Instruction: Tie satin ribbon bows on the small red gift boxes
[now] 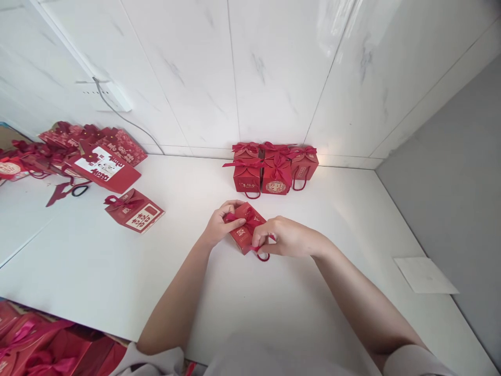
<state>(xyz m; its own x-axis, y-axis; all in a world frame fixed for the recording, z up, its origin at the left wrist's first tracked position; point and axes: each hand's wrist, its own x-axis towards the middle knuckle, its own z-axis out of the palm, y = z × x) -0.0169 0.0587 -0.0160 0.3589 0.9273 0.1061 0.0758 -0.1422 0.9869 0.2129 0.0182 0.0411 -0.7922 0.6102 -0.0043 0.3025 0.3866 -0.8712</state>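
Note:
A small red gift box (240, 238) with gold print lies tilted on the white table in front of me. My left hand (219, 225) grips its far left side, thumb pressed on the top near the bow. Across the box runs a dark pink ribbon (249, 215), tied in a bow. My right hand (287, 237) is closed at the box's right side, its fingertips pinching an end of this ribbon. Below those fingertips a dark red cord handle (263, 257) loops out onto the table.
Several ribboned red boxes (276, 177) stand grouped against the tiled wall. One red box (136, 211) lies at left, near scissors (80, 191) and a pile of boxes (105, 167). More red boxes (50, 344) fill the lower left corner. A grey cable (129, 124) hangs from the wall socket.

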